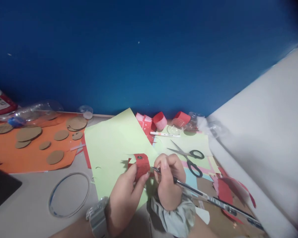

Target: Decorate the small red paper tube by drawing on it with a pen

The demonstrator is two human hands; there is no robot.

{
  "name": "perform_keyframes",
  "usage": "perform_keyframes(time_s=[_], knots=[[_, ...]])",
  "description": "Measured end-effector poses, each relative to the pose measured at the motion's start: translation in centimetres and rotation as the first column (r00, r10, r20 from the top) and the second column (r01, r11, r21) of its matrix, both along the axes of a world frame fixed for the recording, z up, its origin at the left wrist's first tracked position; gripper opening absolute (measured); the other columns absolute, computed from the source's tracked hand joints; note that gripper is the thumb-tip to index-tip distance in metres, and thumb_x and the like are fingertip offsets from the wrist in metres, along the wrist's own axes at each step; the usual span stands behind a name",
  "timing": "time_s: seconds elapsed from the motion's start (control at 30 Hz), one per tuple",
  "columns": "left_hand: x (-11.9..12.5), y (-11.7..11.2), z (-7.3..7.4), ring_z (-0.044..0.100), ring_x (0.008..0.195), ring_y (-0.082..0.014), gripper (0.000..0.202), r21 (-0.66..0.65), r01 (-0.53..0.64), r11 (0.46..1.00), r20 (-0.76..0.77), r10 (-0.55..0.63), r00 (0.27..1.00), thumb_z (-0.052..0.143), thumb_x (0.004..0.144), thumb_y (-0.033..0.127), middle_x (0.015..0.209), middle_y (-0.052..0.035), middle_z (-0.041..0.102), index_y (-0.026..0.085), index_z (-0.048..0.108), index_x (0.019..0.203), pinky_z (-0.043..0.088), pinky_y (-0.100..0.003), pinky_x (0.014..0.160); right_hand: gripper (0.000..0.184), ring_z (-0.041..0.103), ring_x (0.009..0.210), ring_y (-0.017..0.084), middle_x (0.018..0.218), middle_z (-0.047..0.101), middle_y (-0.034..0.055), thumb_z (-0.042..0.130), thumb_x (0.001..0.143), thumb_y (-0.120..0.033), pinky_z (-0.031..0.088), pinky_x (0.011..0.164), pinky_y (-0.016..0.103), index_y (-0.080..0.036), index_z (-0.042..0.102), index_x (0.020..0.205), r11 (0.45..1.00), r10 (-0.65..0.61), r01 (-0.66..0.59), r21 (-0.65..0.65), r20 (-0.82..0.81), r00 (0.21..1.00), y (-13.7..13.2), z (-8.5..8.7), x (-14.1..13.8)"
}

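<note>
My left hand (125,195), with a grey watch (98,215) at the wrist, is closed round a small red paper roll (142,161). A dark round mark with dots shows near the roll's upper edge. A black pen (188,187) is pinched in my right hand (170,180), its tip pointing left, close to the roll's right side; whether it touches cannot be made out. A grey scrunchie circles my right wrist. Both hands are above a pale green paper sheet (114,138). Black-handled scissors (188,155) lie partly opened, just beyond my right hand.
Several cardboard discs (61,135) and a clear plastic bottle (37,112) lie on orange paper (39,162) at left. Nearby are a clear ring (51,201) and a dark phone (5,186). Red paper rings (160,120) and a white marker (164,134) lie before the blue wall (144,59).
</note>
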State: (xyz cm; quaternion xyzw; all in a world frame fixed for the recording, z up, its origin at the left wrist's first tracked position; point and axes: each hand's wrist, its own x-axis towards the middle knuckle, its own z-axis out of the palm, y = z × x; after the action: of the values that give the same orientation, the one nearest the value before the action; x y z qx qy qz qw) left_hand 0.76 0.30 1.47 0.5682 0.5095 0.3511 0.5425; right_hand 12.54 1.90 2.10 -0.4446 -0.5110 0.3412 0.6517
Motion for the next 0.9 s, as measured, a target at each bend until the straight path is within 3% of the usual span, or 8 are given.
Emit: perform_keyframes(time_s=[0.17, 0.33, 0.53, 0.9], knots=[[-0.1, 0.1, 0.0, 0.067, 0.084, -0.0209, 0.014, 0.015, 0.004, 1.000, -0.039, -0.003, 0.999, 0.043, 0.094, 0.028, 0.086, -0.0047, 0.070, 0.020, 0.054, 0.092, 0.049, -0.029, 0.076, 0.025, 0.040, 0.054, 0.009, 0.064, 0.046, -0.0048, 0.046, 0.097, -0.023, 0.033, 0.050, 0.023, -0.022, 0.042, 0.072, 0.999, 0.035, -0.039, 0.033, 0.110, 0.993, -0.7, -0.4, 0.0], [0.0, 0.0, 0.0, 0.065, 0.084, -0.0239, 0.018, -0.021, 0.013, 1.000, -0.143, -0.016, 0.990, 0.038, 0.092, 0.024, 0.088, -0.0087, 0.068, 0.018, 0.055, 0.094, 0.048, -0.034, 0.080, 0.026, 0.041, 0.055, 0.010, 0.064, 0.045, -0.0045, 0.048, 0.096, -0.026, 0.036, 0.053, 0.024, -0.021, 0.043, 0.071, 0.984, 0.149, -0.122, -0.133, 0.221, 0.964, -0.8, -0.1, 0.0], [0.1, 0.0, 0.3, 0.064, 0.082, -0.0205, 0.021, -0.003, 0.030, 1.000, -0.110, -0.030, 0.993, 0.039, 0.095, 0.027, 0.094, -0.0071, 0.069, 0.019, 0.055, 0.106, 0.046, -0.032, 0.086, 0.034, 0.038, 0.053, 0.010, 0.059, 0.039, -0.0057, 0.047, 0.096, -0.035, 0.035, 0.051, 0.024, -0.021, 0.041, 0.065, 0.936, 0.191, -0.121, -0.330, 0.189, 0.963, 0.4, 0.6, 0.1], [0.0, -1.3, 0.4, 0.058, 0.075, -0.0184, 0.031, -0.072, -0.065, 0.995, -0.068, 0.060, 0.996, 0.033, 0.098, 0.036, 0.081, -0.0027, 0.063, 0.021, 0.058, 0.108, 0.045, -0.026, 0.074, 0.034, 0.037, 0.046, 0.009, 0.054, 0.038, -0.0067, 0.048, 0.093, -0.036, 0.033, 0.043, 0.021, -0.022, 0.040, 0.064, 0.901, 0.229, -0.148, -0.407, 0.157, 0.961, 0.4, 1.1, -0.1]])
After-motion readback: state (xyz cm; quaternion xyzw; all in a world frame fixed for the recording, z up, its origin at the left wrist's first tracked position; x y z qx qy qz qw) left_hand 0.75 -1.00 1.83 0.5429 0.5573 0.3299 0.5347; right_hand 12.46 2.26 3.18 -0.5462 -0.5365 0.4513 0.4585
